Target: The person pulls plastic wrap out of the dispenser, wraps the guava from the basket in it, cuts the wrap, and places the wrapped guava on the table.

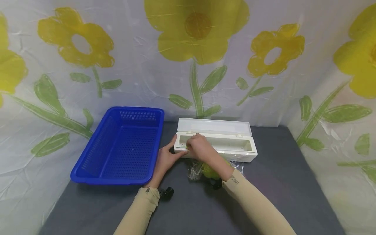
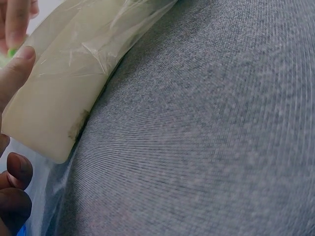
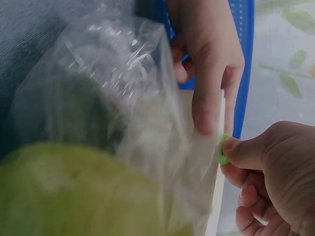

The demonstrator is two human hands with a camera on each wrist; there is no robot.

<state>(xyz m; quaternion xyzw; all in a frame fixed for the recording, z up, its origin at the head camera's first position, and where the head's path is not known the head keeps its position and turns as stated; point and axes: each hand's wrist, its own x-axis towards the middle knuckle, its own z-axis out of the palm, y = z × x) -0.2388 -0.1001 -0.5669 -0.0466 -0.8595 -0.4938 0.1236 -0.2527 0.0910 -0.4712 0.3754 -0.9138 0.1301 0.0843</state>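
Observation:
A long white cling film dispenser (image 1: pixel 235 156) lies on the table with its lid (image 1: pixel 214 126) tipped back. My left hand (image 1: pixel 167 158) grips its left end, thumb along the front edge. My right hand (image 1: pixel 202 148) pinches a small green slider (image 3: pixel 224 151) at the box's edge near that same end. Clear film (image 2: pixel 93 54) drapes over the front of the box, as the left wrist view shows. Below my right forearm, a round yellow-green fruit or vegetable (image 1: pixel 210 171) sits at the film, partly hidden by the arm.
A blue perforated basket (image 1: pixel 114 180) stands to the left, its side close to my left hand. The dark grey tabletop (image 1: pixel 279 182) extends to the right. Behind it hangs a pale curtain (image 1: pixel 129 81) printed with yellow flowers.

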